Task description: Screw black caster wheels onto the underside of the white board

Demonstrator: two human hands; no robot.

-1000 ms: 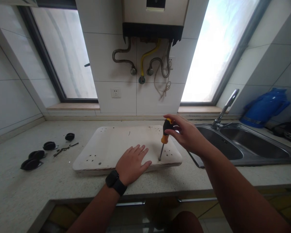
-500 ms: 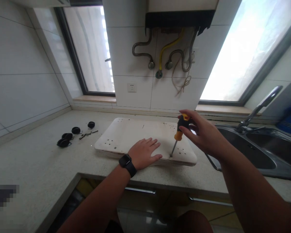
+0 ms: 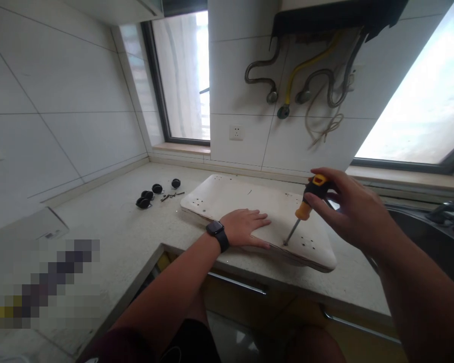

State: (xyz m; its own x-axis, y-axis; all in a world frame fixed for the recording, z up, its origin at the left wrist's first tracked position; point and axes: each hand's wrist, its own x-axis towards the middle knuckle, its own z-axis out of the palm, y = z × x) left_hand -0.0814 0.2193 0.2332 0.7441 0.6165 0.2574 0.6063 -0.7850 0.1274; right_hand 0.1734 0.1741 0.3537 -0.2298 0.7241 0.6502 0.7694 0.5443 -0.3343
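Note:
A white board with rounded corners point(image 3: 234, 196) lies flat on the countertop, with clusters of small holes near its corners. My left hand point(image 3: 247, 228) rests on its front edge, fingers spread, with a black watch point(image 3: 215, 229) on the wrist. In my right hand point(image 3: 348, 206) is a screwdriver point(image 3: 302, 210) with a yellow and black handle, gripped from above. The shaft leans, and its tip meets a screw spot point(image 3: 285, 244) near the board's front right. Whether the tip sits in a screw head is too small to tell.
Several black caster wheels point(image 3: 157, 188) and a scatter of screws point(image 3: 171, 196) lie left of the board on the countertop point(image 3: 113, 201). To the right is a sink point(image 3: 412, 242) with a faucet point(image 3: 446, 209). Pipes point(image 3: 291, 85) hang on the back wall.
My view has swung to the left, so the scene sits farther right. Both hands keep their places: the left on the board, the right on the screwdriver, its tip at the same spot.

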